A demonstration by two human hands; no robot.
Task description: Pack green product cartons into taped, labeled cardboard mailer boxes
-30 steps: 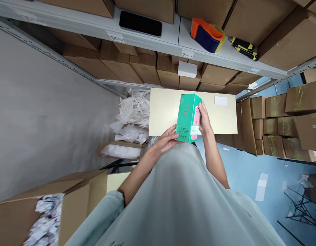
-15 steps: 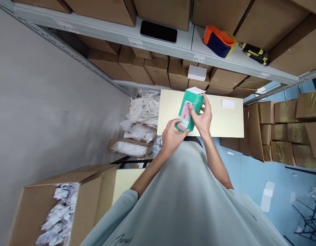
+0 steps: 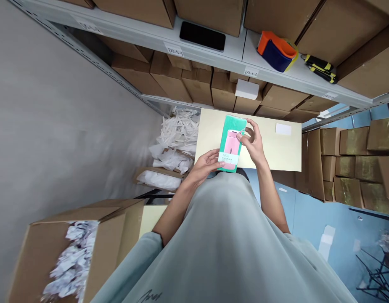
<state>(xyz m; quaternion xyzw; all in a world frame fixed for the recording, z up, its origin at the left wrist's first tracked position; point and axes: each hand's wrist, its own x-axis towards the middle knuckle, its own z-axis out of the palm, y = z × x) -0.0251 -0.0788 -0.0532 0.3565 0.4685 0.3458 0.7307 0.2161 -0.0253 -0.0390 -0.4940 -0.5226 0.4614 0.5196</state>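
Observation:
Between my two hands is a green product box (image 3: 226,136) with a pink device printed on its front face. My left hand (image 3: 208,164) grips its lower left corner, the thumb lying across the front. On the upper right edge, my right hand (image 3: 253,142) pinches the box with thumb and fingers. The printed face points up toward me, and the box is above the near side of a pale yellow tabletop (image 3: 266,155). The backs of the box and some fingertips behind it are hidden.
A small white card (image 3: 283,129) lies on the tabletop's right. On the shelf (image 3: 232,54) sit a phone (image 3: 202,36), an orange and blue tape dispenser (image 3: 276,50) and yellow-black cutters (image 3: 320,68). Cartons (image 3: 345,164) are stacked right; an open carton (image 3: 112,240) holds crumpled paper lower left.
The box has turned to show its printed face squarely, and its white top flap is out of sight. It has come slightly closer to my body, both hands still on it.

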